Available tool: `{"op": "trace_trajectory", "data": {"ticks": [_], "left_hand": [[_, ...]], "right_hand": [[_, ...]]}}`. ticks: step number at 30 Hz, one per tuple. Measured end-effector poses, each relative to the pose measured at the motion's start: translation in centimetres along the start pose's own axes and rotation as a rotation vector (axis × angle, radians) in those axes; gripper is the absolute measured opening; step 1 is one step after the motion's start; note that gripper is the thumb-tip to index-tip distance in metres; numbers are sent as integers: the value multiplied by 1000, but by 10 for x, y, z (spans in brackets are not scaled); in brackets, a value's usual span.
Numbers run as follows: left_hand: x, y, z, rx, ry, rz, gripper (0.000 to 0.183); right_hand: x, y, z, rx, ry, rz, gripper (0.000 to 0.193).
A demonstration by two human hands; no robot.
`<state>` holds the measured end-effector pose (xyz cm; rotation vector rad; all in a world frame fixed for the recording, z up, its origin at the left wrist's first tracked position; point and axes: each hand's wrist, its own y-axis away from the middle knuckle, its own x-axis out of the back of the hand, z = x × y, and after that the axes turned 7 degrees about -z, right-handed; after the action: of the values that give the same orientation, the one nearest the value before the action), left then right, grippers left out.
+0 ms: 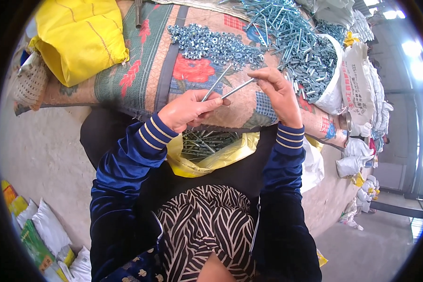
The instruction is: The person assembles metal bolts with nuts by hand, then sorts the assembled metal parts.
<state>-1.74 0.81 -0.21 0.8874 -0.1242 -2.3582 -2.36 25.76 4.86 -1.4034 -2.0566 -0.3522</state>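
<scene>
Over the edge of a patterned cloth-covered surface [242, 110], my left hand [185, 110] is closed around two thin silvery metal rods. One rod [216, 83] points up and away from its fingers. The other, a thicker rod [239, 88], slants right to my right hand [281, 96], whose thumb and fingers pinch its far end. Just beyond my hands lies a heap of small metal nuts [211, 44]. Between my knees, below my left hand, a yellow bag [197, 170] stands open with many long metal bolts [209, 143] inside.
A pile of long bolts [277, 26] lies at the far right, beside short metal sleeves [310, 70] spilling from a white sack [334, 96]. A yellow cloth bag [80, 40] sits far left, near a metal tool [138, 14]. Filled sacks [44, 225] rest on the floor at left.
</scene>
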Motion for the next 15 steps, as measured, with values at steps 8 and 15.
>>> {"op": "trace_trajectory", "data": {"ticks": [8, 15], "left_hand": [[3, -1, -1, 17, -274, 77, 25], [7, -5, -5, 6, -300, -28, 20]], "right_hand": [[18, 21, -5, -272, -369, -157, 24], [9, 28, 12, -344, -716, -119, 24]]}}
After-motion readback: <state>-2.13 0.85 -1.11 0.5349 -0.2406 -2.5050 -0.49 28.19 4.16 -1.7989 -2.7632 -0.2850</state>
